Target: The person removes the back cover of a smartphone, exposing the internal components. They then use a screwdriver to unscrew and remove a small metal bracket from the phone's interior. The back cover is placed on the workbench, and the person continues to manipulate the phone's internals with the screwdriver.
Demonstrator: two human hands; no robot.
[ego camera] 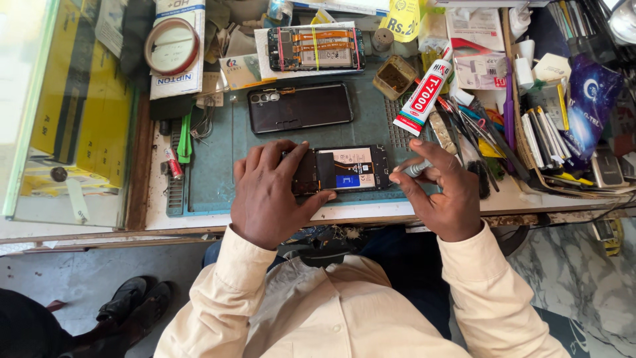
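Note:
An opened phone (351,168) with its inner parts showing lies on the blue-green work mat (212,172) near the bench's front edge. My left hand (271,195) rests over the phone's left end, fingers spread on it and thumb under its lower edge. Beside the phone's right end, my right hand (440,192) pinches a thin metal screwdriver (419,168), its tip pointing at that end. A dark phone back cover (299,106) lies on the mat just beyond. Another opened phone (315,49) sits further back on a white sheet.
A white and red glue tube (424,94) lies to the right of the back cover. A small brown tray (395,76), a tape roll (172,45), green tweezers (185,140) and a crowded pile of tools and packets (530,126) fill the bench. A glass panel (66,113) stands left. Someone's shoes (132,301) are on the floor.

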